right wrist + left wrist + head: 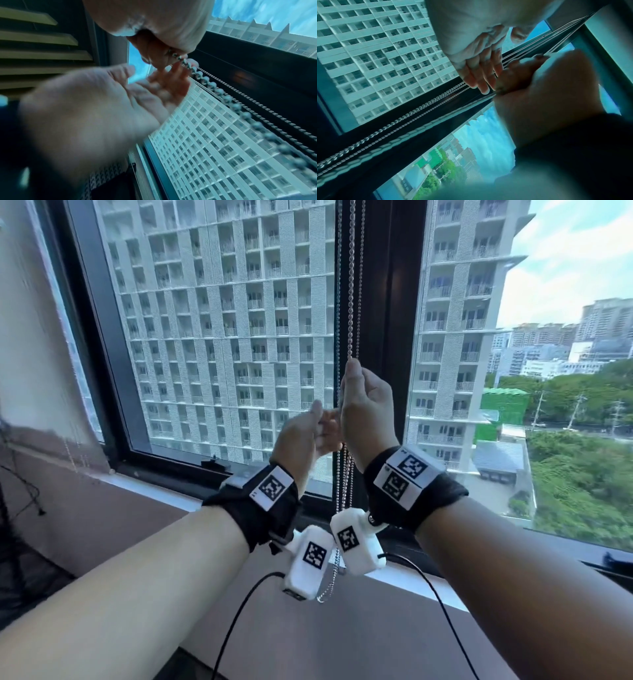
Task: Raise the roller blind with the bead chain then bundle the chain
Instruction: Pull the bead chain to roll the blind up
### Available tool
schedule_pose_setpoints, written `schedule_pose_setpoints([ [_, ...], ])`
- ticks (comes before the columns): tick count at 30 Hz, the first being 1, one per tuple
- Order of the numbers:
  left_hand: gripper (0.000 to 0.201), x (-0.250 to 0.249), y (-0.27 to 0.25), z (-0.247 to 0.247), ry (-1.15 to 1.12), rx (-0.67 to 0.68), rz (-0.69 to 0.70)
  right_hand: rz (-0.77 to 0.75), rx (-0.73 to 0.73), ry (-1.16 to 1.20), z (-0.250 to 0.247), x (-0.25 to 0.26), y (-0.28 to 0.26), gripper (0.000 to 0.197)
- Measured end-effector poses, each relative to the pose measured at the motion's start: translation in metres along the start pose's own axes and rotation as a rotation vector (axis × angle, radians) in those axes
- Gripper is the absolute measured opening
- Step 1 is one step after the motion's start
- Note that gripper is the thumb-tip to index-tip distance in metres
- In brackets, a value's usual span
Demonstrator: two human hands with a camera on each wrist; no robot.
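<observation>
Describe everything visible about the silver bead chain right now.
The silver metal bead chain hangs in several near-vertical strands before the dark window frame. The right hand pinches strands at its raised fingertips; the left hand, fingers fairly straight, reaches in beside it. Below the wrists the strands end in a hanging loop near the sill.

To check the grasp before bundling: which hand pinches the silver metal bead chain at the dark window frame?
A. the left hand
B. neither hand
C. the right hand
C: the right hand pinches the silver metal bead chain between its fingertips, while the left hand is open just beside it.
</observation>
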State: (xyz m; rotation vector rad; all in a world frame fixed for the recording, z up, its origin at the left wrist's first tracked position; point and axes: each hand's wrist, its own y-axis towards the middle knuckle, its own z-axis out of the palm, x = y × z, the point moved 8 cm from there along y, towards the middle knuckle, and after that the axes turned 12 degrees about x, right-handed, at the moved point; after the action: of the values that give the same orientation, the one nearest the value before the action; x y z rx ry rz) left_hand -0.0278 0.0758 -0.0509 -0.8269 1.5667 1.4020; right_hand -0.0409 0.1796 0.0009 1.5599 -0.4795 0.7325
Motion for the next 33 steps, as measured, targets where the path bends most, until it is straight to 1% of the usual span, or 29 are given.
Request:
schedule_pose_setpoints([
  [3,0.046,-0.026,0.008,0.004,-0.073,-0.01,0.063,0.01,0.055,0.088,0.002,-0.02,-0.014,0.041],
  [7,0.042,-0.056,0.02,0.019,-0.102,0.039,0.153,0.09,0.029,0.007,0.001,-0.057,-0.04,0.042],
  [10,0.034,-0.053,0.024,0.031,-0.136,0.044,0.135,0.117,0.045,-0.038,0.002,-0.069,-0.057,0.043],
  [12,0.034,-0.044,0.027,0.032,-0.11,0.012,0.117,0.133,0.082,-0.05,0.004,-0.07,-0.062,0.043],
  [14,0.038,-0.039,0.028,0.03,-0.091,-0.016,0.114,0.165,0.143,-0.018,0.008,-0.072,-0.063,0.042],
  [18,0.039,-0.041,0.03,0.028,-0.087,0.013,0.109,0.26,0.282,0.075,0.01,-0.076,-0.061,0.046],
  [19,0.039,-0.041,0.03,0.026,-0.092,0.018,0.106,0.268,0.302,0.073,0.009,-0.075,-0.059,0.042],
  [21,0.038,-0.039,0.03,0.021,-0.104,0.02,0.095,0.256,0.296,0.043,0.003,-0.07,-0.051,0.022],
  [22,0.038,-0.038,0.029,0.021,-0.111,0.022,0.093,0.238,0.273,0.035,0.0,-0.064,-0.046,0.021],
  [25,0.037,-0.033,0.028,0.021,-0.132,0.027,0.092,0.154,0.165,0.066,-0.009,-0.043,-0.028,0.028],
  [28,0.037,-0.023,0.022,0.02,-0.086,0.009,0.069,0.065,0.1,0.07,-0.013,-0.011,-0.011,0.031],
  [31,0.039,-0.009,0.015,0.017,-0.074,0.021,0.042,0.001,0.077,-0.005,-0.011,0.016,0.007,0.03],
  [33,0.039,-0.002,0.009,0.016,-0.088,0.035,0.014,-0.012,0.089,-0.034,-0.008,0.03,0.019,0.03],
])
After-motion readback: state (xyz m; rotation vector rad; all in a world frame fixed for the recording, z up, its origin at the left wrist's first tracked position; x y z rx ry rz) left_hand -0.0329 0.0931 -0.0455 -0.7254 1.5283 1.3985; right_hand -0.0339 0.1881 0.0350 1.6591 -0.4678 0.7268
